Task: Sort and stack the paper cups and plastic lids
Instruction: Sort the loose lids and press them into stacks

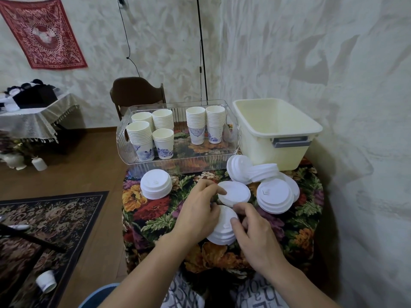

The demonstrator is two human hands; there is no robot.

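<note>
white plastic lids, thin and moulded, sit nested in a short stack near the table's front edge, held between both hands. left hand curls round the stack's left side, its grip clenched on the lids, fingertips also touching a second lid pile just behind. right hand pinches the stack's right rim, thumb on top. judgement: lids are very light, slightly springy, slick, likely to skid or fan apart if squeezed at the centre; best taken by the rim on opposite sides, pressed straight down to nest. more lids: a neat stack to the left, a tilted stack to the right, a loose heap behind it leaning on itself. paper cups already nested in columns in a clear tray farther back; paper walls dent easily, hold low on the column. cream tub beside the tray on the right, nothing seen inside it. floral table cloth under all. one stray cup lies on the floor, well apart.
</note>
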